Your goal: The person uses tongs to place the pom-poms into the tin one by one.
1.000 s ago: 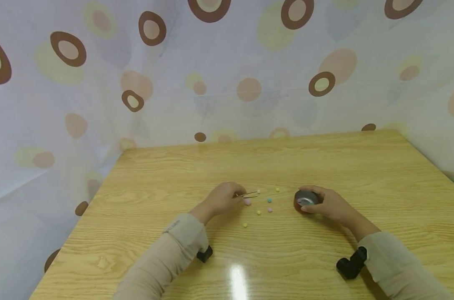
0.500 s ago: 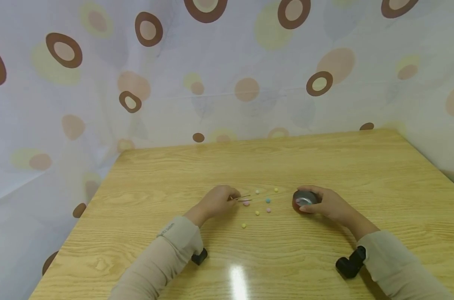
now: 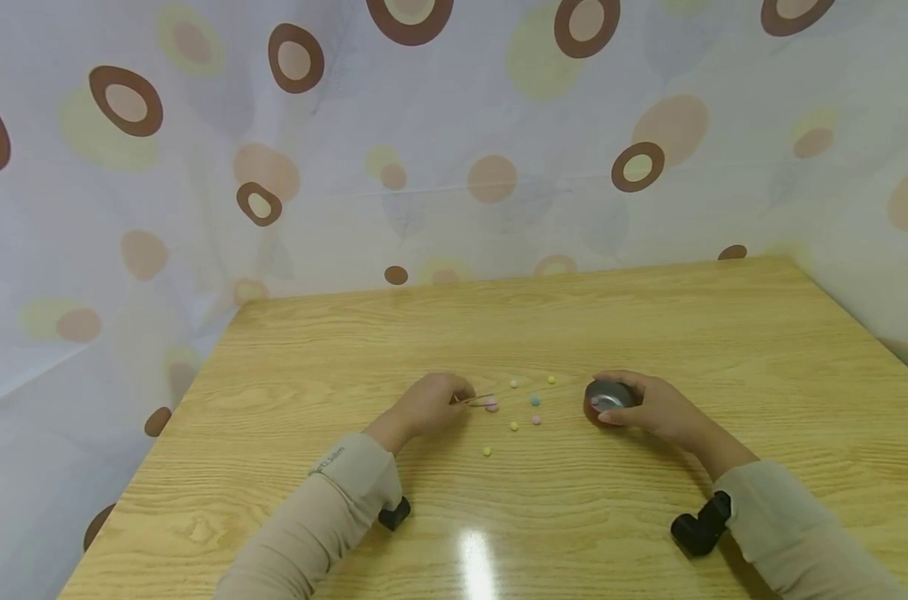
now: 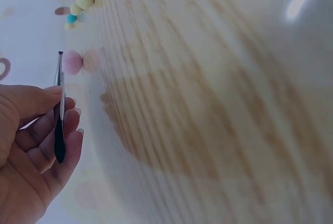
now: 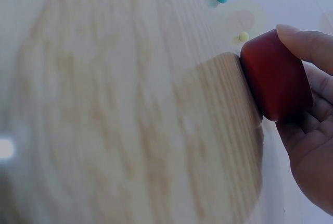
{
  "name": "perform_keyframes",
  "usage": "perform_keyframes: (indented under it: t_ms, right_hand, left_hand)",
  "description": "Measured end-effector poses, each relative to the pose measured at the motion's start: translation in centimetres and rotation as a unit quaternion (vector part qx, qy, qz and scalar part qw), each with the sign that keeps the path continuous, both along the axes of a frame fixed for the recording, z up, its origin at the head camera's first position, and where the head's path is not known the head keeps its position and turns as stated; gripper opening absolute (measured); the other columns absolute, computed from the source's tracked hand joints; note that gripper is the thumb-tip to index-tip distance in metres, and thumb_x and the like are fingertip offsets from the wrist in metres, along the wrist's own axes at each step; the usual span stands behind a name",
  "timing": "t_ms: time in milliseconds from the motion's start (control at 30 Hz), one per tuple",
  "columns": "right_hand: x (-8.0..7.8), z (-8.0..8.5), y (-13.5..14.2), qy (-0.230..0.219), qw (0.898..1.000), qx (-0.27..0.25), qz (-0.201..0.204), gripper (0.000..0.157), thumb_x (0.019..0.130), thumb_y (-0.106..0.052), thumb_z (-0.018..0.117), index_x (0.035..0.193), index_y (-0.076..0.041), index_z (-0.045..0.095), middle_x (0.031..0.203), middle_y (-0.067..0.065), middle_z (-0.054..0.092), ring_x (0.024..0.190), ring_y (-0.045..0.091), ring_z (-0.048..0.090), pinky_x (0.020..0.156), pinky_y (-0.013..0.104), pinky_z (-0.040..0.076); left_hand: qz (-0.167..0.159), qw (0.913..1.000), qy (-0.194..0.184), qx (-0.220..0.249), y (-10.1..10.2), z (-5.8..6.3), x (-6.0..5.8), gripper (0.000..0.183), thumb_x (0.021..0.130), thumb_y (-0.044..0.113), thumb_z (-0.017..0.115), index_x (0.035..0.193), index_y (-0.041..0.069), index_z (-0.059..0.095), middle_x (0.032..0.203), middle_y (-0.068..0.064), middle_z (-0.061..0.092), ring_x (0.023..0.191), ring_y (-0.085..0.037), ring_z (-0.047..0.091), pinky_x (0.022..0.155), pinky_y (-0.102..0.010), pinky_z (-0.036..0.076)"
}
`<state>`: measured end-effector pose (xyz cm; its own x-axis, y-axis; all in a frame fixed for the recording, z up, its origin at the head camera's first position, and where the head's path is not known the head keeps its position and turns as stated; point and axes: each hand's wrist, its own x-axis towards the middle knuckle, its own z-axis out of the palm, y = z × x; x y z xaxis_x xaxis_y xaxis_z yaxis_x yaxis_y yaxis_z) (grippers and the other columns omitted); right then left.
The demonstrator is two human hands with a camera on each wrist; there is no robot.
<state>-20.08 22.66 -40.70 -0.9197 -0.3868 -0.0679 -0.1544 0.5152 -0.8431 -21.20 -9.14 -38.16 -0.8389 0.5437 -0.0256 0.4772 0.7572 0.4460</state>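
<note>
Between thumb and fingers, my left hand (image 3: 427,406) pinches a pair of tweezers (image 4: 60,125). Their tips are slightly apart and lie by a pink ball (image 4: 72,63) in the head view; whether they touch it, I cannot tell. My right hand (image 3: 666,414) grips a small red tin (image 5: 276,75) by its side, and the tin stands on the table. Its silvery inside faces up, with a small pink ball (image 3: 595,402) in it. Between the hands lie a white ball (image 3: 513,384), a blue ball (image 3: 535,402), another pink ball (image 3: 536,421) and several yellow balls (image 3: 514,426).
The wooden table (image 3: 334,333) reaches back to a hanging cloth (image 3: 424,208) with brown and pastel spots. Black wrist devices (image 3: 697,533) sit by both cuffs. Bright glare (image 3: 476,562) shows on the near tabletop.
My left hand and the tweezers have drawn back leftward, from near the white ball to the nearer pink ball. My right hand has stayed on the tin.
</note>
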Motion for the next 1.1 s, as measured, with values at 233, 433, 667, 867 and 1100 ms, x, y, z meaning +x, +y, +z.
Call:
perform_keyframes:
  t_ms: [233, 433, 667, 867, 1100]
  right_hand:
    - [0.02, -0.06, -0.02, -0.008, 1.0, -0.005, -0.005, 0.069, 0.073, -0.032, 0.067, 0.128, -0.002, 0.038, 0.125, 0.024, 0.038, 0.107, 0.035, 0.041, 0.082, 0.041, 0.039]
    - [0.12, 0.16, -0.07, -0.002, 1.0, -0.007, 0.002, 0.069, 0.074, -0.031, 0.066, 0.128, 0.0, 0.037, 0.124, 0.025, 0.038, 0.107, 0.035, 0.041, 0.082, 0.041, 0.039]
    - [0.11, 0.1, -0.07, -0.007, 1.0, -0.004, -0.003, 0.069, 0.074, -0.032, 0.067, 0.129, -0.002, 0.037, 0.124, 0.024, 0.038, 0.106, 0.035, 0.041, 0.082, 0.041, 0.039]
    - [0.03, 0.03, -0.03, -0.006, 1.0, -0.005, -0.004, 0.07, 0.073, -0.033, 0.067, 0.128, -0.001, 0.038, 0.123, 0.025, 0.039, 0.106, 0.035, 0.042, 0.082, 0.041, 0.039]
    - [-0.02, -0.11, -0.04, -0.012, 1.0, -0.015, -0.002, 0.07, 0.073, -0.032, 0.067, 0.128, -0.001, 0.037, 0.125, 0.024, 0.038, 0.108, 0.035, 0.041, 0.083, 0.042, 0.038]
  left_hand:
    - [0.0, 0.9999, -0.01, 0.002, -0.06, 0.02, 0.11, 0.018, 0.083, 0.006, 0.055, 0.099, 0.002, 0.062, 0.096, -0.006, 0.061, 0.086, -0.017, 0.057, 0.075, -0.029, 0.046]
    - [-0.003, 0.9999, -0.008, -0.01, 0.03, -0.1, 0.11, 0.02, 0.083, 0.007, 0.055, 0.101, 0.003, 0.061, 0.096, -0.007, 0.061, 0.088, -0.018, 0.056, 0.076, -0.028, 0.045]
    - [-0.003, 0.9999, -0.008, -0.008, 0.07, -0.05, 0.15, 0.019, 0.083, 0.006, 0.055, 0.1, 0.002, 0.062, 0.095, -0.007, 0.061, 0.089, -0.018, 0.056, 0.077, -0.029, 0.045]
    - [0.001, 0.9999, -0.008, -0.014, 0.13, 0.08, 0.24, 0.017, 0.082, 0.006, 0.056, 0.098, 0.004, 0.063, 0.093, -0.006, 0.062, 0.087, -0.017, 0.057, 0.076, -0.029, 0.045]
    - [-0.003, 0.9999, 0.001, -0.016, 0.17, 0.11, 0.22, 0.016, 0.081, 0.006, 0.057, 0.096, 0.004, 0.063, 0.091, -0.006, 0.062, 0.086, -0.018, 0.057, 0.076, -0.028, 0.045]
